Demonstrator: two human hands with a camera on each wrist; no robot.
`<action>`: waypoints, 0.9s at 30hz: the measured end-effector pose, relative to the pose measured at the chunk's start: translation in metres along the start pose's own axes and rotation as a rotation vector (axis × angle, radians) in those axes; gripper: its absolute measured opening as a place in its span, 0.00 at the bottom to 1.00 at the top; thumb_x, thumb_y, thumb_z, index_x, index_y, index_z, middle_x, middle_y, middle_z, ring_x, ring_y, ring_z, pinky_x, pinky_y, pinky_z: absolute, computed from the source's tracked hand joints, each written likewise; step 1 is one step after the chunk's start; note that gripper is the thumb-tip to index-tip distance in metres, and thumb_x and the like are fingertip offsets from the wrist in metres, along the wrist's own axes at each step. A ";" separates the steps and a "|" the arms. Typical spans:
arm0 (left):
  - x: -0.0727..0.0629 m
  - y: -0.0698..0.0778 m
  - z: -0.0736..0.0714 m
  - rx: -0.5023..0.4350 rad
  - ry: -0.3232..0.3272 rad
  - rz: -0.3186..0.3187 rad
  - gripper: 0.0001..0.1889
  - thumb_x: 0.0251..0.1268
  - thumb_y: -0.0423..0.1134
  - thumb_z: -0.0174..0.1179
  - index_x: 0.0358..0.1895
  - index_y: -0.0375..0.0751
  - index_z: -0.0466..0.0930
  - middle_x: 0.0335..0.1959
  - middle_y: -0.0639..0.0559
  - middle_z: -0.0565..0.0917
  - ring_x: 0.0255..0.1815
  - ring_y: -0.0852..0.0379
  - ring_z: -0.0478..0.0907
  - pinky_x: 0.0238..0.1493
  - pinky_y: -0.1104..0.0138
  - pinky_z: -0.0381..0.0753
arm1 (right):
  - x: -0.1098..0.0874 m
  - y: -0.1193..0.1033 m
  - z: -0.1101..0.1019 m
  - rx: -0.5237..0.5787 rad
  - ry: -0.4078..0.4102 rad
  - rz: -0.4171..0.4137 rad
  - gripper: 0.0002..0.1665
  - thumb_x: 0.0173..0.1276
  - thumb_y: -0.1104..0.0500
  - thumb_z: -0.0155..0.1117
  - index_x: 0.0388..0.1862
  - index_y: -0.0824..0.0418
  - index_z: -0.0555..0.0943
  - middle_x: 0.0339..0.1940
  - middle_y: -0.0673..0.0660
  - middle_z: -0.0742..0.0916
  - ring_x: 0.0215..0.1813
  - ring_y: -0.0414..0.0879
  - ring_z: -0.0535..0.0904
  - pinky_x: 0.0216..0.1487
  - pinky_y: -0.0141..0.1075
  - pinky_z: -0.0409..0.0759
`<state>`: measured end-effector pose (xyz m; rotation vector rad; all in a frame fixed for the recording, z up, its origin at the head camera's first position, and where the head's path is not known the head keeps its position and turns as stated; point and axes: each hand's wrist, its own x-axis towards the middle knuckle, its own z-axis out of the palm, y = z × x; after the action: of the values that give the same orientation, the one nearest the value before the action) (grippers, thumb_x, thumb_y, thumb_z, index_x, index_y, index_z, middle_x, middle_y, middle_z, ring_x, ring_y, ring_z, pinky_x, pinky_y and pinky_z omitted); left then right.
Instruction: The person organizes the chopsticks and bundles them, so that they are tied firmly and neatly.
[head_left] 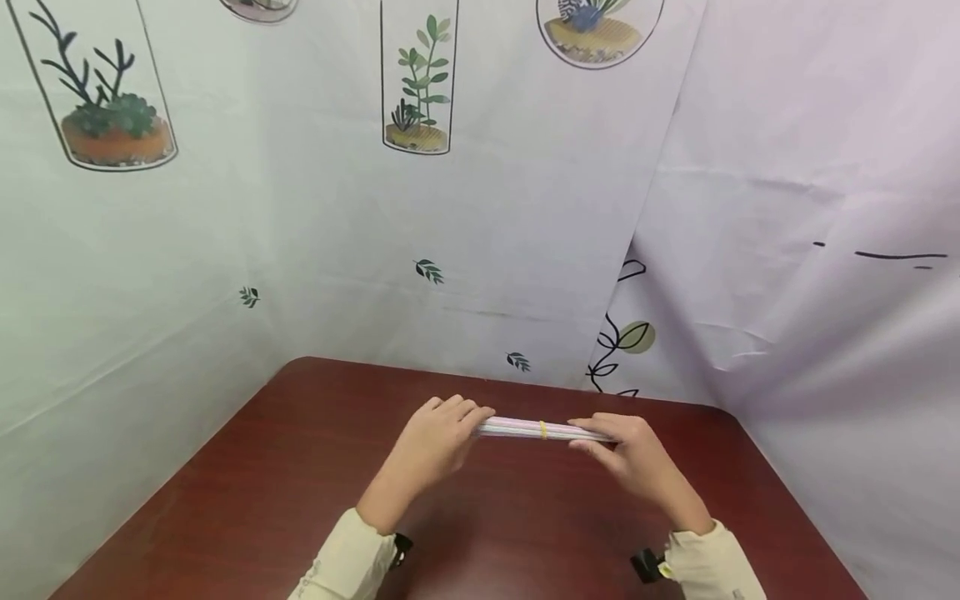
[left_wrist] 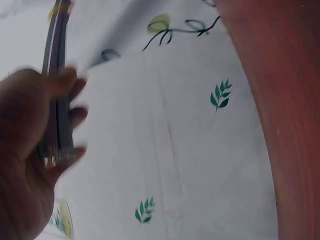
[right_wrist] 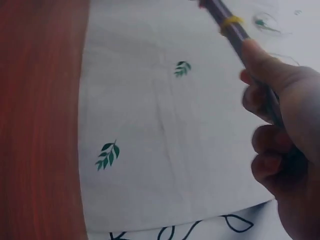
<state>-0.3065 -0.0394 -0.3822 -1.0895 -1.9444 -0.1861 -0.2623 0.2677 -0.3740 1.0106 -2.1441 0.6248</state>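
A slim bundle of pale, pencil-like sticks (head_left: pixel 513 427) is stretched between my two hands over the table. A yellow rubber band (head_left: pixel 543 430) circles it near the middle. My left hand (head_left: pixel 435 446) grips one end, its thumb laid along the sticks in the left wrist view, where short metallic-looking ends (left_wrist: pixel 59 157) show low in the palm. The other end is held by my right hand (head_left: pixel 641 458), fingers curled beneath and thumb on top in the right wrist view. That end is hidden inside the right palm.
Below the hands spreads a dark red-brown table (head_left: pixel 300 467) with rounded far corners. White cloth (head_left: pixel 480 233) printed with plants hangs behind it and on both sides. Each wrist carries a black strap piece (head_left: pixel 647 565) at the cuff.
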 end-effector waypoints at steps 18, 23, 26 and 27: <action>-0.003 0.002 0.021 -0.962 0.222 -0.325 0.18 0.49 0.21 0.70 0.45 0.35 0.81 0.36 0.48 0.80 0.28 0.59 0.72 0.25 0.70 0.71 | -0.012 0.014 -0.005 0.538 0.013 0.363 0.14 0.56 0.71 0.74 0.41 0.63 0.85 0.35 0.54 0.87 0.29 0.37 0.81 0.28 0.33 0.81; -0.005 0.005 0.034 -0.934 0.082 -0.423 0.15 0.59 0.25 0.66 0.47 0.40 0.77 0.38 0.54 0.76 0.31 0.62 0.72 0.32 0.70 0.74 | -0.017 0.027 -0.005 0.539 0.036 0.396 0.13 0.53 0.74 0.74 0.38 0.65 0.85 0.38 0.57 0.87 0.36 0.37 0.82 0.34 0.30 0.81; -0.004 0.000 0.044 -0.895 0.020 -0.457 0.14 0.59 0.24 0.66 0.46 0.41 0.78 0.39 0.54 0.77 0.34 0.61 0.73 0.36 0.68 0.75 | -0.018 0.042 -0.003 0.529 0.023 0.475 0.13 0.53 0.70 0.76 0.39 0.66 0.86 0.40 0.61 0.87 0.37 0.38 0.83 0.35 0.30 0.81; -0.003 -0.003 0.049 -0.883 0.003 -0.470 0.14 0.58 0.24 0.67 0.46 0.41 0.79 0.40 0.54 0.78 0.35 0.61 0.74 0.37 0.68 0.76 | -0.019 0.048 -0.001 0.527 0.014 0.505 0.13 0.54 0.69 0.76 0.40 0.66 0.86 0.40 0.61 0.87 0.36 0.38 0.83 0.35 0.31 0.81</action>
<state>-0.3380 -0.0186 -0.4133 -1.1093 -2.1238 -1.3995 -0.2916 0.3056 -0.3933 0.6986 -2.2835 1.4905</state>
